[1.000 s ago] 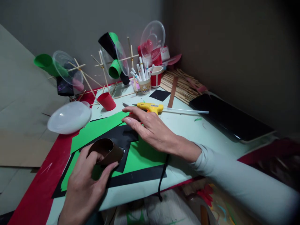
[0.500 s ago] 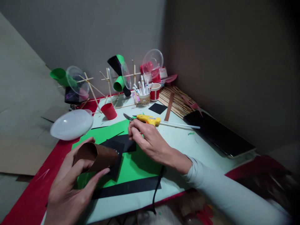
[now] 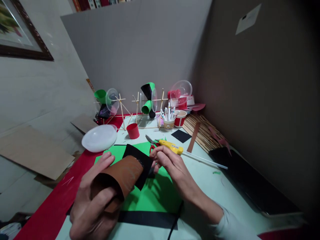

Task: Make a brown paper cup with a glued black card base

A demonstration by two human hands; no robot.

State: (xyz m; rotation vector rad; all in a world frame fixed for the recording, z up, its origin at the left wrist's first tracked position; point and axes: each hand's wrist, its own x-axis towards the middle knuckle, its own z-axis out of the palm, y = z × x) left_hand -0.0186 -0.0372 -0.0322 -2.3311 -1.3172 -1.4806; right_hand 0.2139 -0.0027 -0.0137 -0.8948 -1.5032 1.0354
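My left hand (image 3: 92,206) grips a brown paper tube (image 3: 125,176), with the thumb inside its open near end. A black paper square (image 3: 132,151) sits against the tube's far end, and shiny glue shows along the seam. My right hand (image 3: 172,166) is closed, fingertips pinched beside the square's right corner; whether they touch it or hold something small I cannot tell. Just beyond those fingers lie a yellow glue gun (image 3: 172,147) with a clear glue stick and a pair of scissors (image 3: 151,141). Green sheets (image 3: 160,196) lie beneath both hands.
A white oval balloon-like object (image 3: 99,137) and a red paper ring (image 3: 132,131) stand at the left. Behind are stick frames with clear discs (image 3: 112,101), a cup of markers (image 3: 169,124) and bundled sticks (image 3: 202,133). A black flat device (image 3: 250,183) lies right.
The view has tilted up. My left hand has turned the tube so the black square shows more fully. My right hand has come from above the table to the square's corner.
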